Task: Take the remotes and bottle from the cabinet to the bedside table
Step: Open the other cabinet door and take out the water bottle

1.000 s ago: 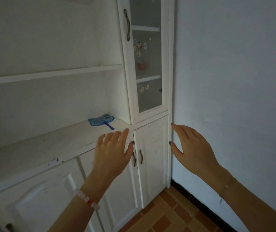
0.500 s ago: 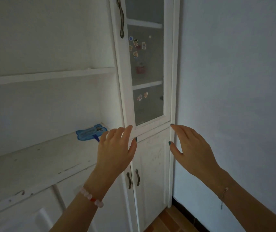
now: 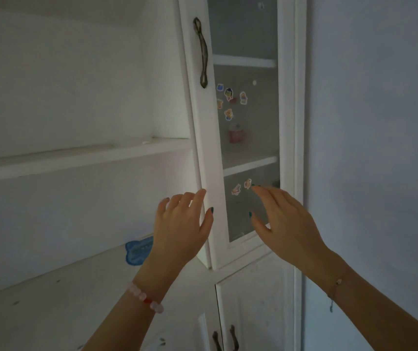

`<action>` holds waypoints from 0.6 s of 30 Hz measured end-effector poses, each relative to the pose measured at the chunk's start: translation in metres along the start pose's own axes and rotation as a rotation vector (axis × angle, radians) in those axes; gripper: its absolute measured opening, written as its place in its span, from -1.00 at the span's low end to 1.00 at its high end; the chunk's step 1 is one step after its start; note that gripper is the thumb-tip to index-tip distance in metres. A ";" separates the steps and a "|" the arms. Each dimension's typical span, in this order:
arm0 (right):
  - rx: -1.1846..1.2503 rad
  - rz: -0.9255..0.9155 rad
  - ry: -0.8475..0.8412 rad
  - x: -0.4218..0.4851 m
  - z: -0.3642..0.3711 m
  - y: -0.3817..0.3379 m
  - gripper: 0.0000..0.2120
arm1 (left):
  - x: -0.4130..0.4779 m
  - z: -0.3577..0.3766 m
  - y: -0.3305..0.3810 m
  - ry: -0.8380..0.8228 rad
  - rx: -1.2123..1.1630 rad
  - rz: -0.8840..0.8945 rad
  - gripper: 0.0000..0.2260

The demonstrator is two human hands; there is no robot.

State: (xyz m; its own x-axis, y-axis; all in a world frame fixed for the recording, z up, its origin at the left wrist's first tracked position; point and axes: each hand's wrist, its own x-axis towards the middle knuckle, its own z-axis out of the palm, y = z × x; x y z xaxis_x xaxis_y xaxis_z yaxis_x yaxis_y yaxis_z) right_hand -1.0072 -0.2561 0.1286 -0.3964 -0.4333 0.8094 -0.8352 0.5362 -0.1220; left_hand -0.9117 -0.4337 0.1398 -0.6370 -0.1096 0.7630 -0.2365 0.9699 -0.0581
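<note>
A tall white cabinet stands against the wall; its upper glass door (image 3: pixel 249 117) is closed, with a dark metal handle (image 3: pixel 203 53) on its left frame. Behind the frosted glass a small red object (image 3: pixel 236 135) sits on the middle shelf; what it is stays blurred. No remotes or bottle can be made out. My left hand (image 3: pixel 181 228) is raised with straight fingers just in front of the door's left frame. My right hand (image 3: pixel 285 219) hovers with spread fingers before the lower pane. Neither hand holds anything.
Open white shelves (image 3: pixel 81 153) fill the left. A blue flat fan-like object (image 3: pixel 138 252) lies on the counter (image 3: pixel 50 287) behind my left wrist. Lower doors with two dark handles (image 3: pixel 224 338) sit below. A bare wall (image 3: pixel 375 148) closes the right side.
My view has tilted up and closer to the glass door. Both hands rose from the level of the lower doors to the bottom of the upper door.
</note>
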 end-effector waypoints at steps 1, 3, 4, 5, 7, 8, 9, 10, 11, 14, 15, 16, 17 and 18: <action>0.017 -0.009 -0.003 0.008 0.004 0.001 -0.56 | 0.007 0.001 -0.004 0.005 0.010 0.002 -0.55; 0.031 -0.028 0.011 0.025 0.010 0.002 -0.54 | 0.023 0.001 -0.011 0.024 0.045 0.011 -0.56; 0.040 -0.043 0.029 0.035 0.012 0.003 -0.52 | 0.032 0.000 -0.014 0.036 0.065 0.016 -0.56; 0.054 -0.061 0.045 0.044 0.013 0.003 -0.50 | 0.042 -0.003 -0.016 0.050 0.085 0.022 -0.57; 0.074 -0.093 0.090 0.064 0.013 0.005 -0.48 | 0.059 -0.009 -0.019 0.092 0.128 0.030 -0.58; 0.076 -0.108 0.113 0.075 0.013 0.007 -0.50 | 0.067 -0.012 -0.021 0.114 0.146 0.032 -0.59; 0.076 -0.123 0.136 0.085 0.012 0.008 -0.53 | 0.076 -0.016 -0.022 0.135 0.165 0.029 -0.60; 0.076 -0.138 0.159 0.097 0.011 0.009 -0.55 | 0.084 -0.021 -0.023 0.157 0.187 0.023 -0.60; 0.075 -0.155 0.187 0.109 0.010 0.011 -0.55 | 0.093 -0.026 -0.025 0.177 0.211 0.014 -0.61; 0.101 -0.214 0.246 0.148 0.004 0.017 -0.56 | 0.120 -0.040 -0.028 0.212 0.283 -0.015 -0.61; 0.113 -0.230 0.252 0.160 0.002 0.018 -0.57 | 0.129 -0.044 -0.030 0.222 0.312 -0.024 -0.60; 0.115 -0.248 0.248 0.172 0.002 0.020 -0.57 | 0.136 -0.048 -0.031 0.228 0.340 -0.031 -0.60; 0.116 -0.267 0.233 0.184 0.001 0.022 -0.57 | 0.143 -0.050 -0.032 0.230 0.365 -0.038 -0.60; 0.124 -0.282 0.214 0.195 0.001 0.025 -0.58 | 0.149 -0.053 -0.033 0.228 0.392 -0.043 -0.60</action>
State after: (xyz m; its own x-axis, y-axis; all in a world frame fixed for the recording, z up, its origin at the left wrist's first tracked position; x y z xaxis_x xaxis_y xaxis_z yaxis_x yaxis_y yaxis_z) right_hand -1.1056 -0.3286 0.2827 -0.0666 -0.3828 0.9214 -0.9450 0.3204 0.0648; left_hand -0.9599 -0.4705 0.2895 -0.4532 -0.0547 0.8897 -0.5468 0.8054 -0.2290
